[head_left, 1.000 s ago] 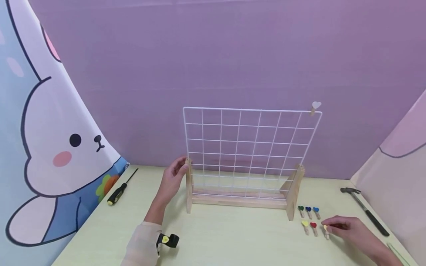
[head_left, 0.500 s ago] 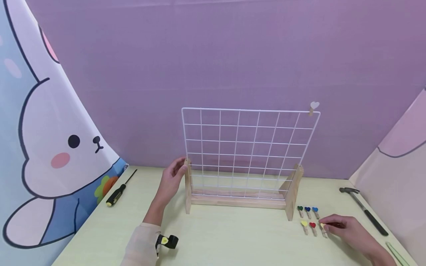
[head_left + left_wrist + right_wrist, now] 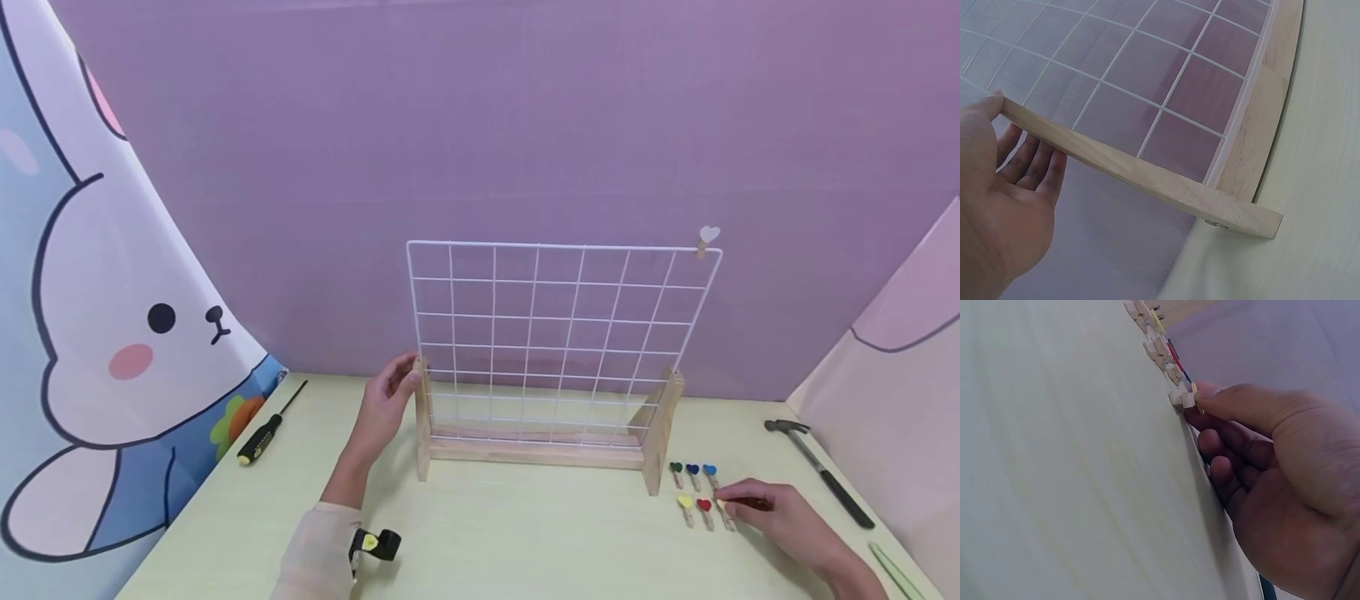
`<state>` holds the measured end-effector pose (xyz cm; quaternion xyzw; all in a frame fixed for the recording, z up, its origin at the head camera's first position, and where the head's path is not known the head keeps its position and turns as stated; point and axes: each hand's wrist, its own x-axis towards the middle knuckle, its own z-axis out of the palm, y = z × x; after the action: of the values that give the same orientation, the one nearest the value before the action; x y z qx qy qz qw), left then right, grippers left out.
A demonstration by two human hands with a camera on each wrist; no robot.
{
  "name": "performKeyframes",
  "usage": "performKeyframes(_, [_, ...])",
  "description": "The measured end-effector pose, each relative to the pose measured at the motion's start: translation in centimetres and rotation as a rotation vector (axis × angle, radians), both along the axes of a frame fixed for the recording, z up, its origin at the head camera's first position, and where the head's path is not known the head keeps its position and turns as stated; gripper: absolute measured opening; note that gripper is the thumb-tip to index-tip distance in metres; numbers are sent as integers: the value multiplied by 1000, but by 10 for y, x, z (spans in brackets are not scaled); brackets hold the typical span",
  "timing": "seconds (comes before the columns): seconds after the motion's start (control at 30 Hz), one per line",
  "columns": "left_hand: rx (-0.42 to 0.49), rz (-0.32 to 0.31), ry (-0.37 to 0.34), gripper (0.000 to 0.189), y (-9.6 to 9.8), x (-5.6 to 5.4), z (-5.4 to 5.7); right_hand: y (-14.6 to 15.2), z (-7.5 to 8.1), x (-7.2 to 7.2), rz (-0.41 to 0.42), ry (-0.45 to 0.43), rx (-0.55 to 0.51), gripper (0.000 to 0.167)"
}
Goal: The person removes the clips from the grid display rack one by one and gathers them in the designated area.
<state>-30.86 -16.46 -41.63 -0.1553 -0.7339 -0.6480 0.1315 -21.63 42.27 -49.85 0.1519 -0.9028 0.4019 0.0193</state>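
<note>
A white wire grid [image 3: 538, 246] stands upright in a wooden stand [image 3: 525, 454]. A clothespin with a white heart [image 3: 708, 234] is clipped at its top right corner. My left hand [image 3: 385, 408] grips the upper end of the stand's left side post [image 3: 1129, 169], thumb on one face and fingers behind. On the table at right, my right hand [image 3: 783, 521] pinches a small wooden clothespin [image 3: 1183, 400] with a pale yellow heart, between thumb and forefinger. Beside it lie clothespins with a red heart [image 3: 703, 506] and a yellow heart [image 3: 686, 502].
Behind that row lie clothespins with green [image 3: 677, 469], dark blue [image 3: 692, 471] and light blue [image 3: 709, 472] hearts. A hammer [image 3: 832, 483] lies near the right edge, above a pale green strip [image 3: 894, 570]. A screwdriver [image 3: 262, 437] rests at far left. Purple cloth [image 3: 525, 125] hangs behind.
My right hand has shifted slightly left with the pinched clothespin, bringing it closer to the one with the red heart. My left hand has stayed on the post.
</note>
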Motion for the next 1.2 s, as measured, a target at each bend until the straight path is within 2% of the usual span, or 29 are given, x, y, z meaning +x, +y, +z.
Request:
performKeyframes(0.47, [-7, 7, -2, 44, -2, 2, 2, -3, 0, -2, 2, -8, 4, 18])
performKeyframes(0.73, [-5, 5, 5, 46, -4, 0, 1, -5, 5, -3, -28, 29, 37, 17])
performKeyframes(0.8, [-6, 8, 6, 47, -4, 0, 0, -5, 8, -2, -57, 26, 54, 17])
performKeyframes(1.03, [25, -7, 7, 44, 0, -3, 0, 7, 34, 5, -194, 36, 78, 24])
performKeyframes(1.2, [19, -6, 3, 43, 1, -2, -1, 15, 75, 2, -196, 80, 55, 29])
